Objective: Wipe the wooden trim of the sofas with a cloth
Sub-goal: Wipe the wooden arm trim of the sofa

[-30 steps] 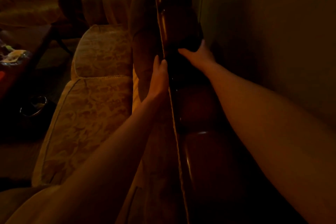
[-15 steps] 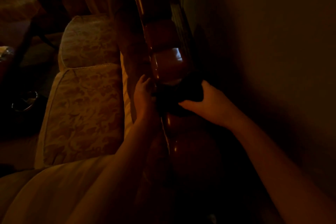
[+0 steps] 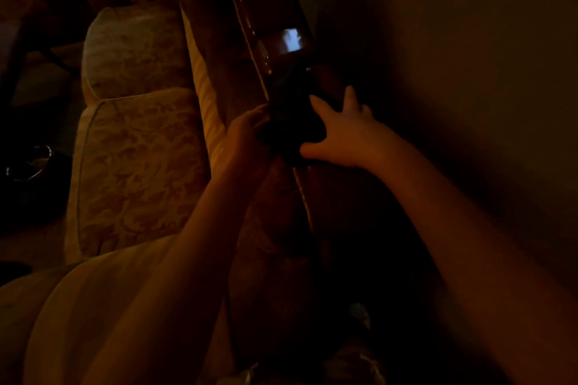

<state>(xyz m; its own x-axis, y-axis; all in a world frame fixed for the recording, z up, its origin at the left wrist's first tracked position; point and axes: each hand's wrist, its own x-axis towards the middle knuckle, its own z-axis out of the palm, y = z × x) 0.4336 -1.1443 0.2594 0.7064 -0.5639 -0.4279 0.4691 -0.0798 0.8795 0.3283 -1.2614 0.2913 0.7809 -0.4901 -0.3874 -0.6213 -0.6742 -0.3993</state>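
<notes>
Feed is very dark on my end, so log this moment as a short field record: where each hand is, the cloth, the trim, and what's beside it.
left hand: at the front edge of the trim, fingers curled onto the cloth
right hand: fingers spread, pressing the cloth from the wall side
cloth: dark, draped over the top rail
wooden trim: glossy, one bright glint beyond the hands
seat cushions: pale, patterned, left of the rail
wall: close on the right

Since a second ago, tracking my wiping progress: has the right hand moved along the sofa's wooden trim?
Cannot tell for sure: the camera shifted. The right hand seems nearer along the dark glossy wooden trim, spread on the dark cloth.
</notes>
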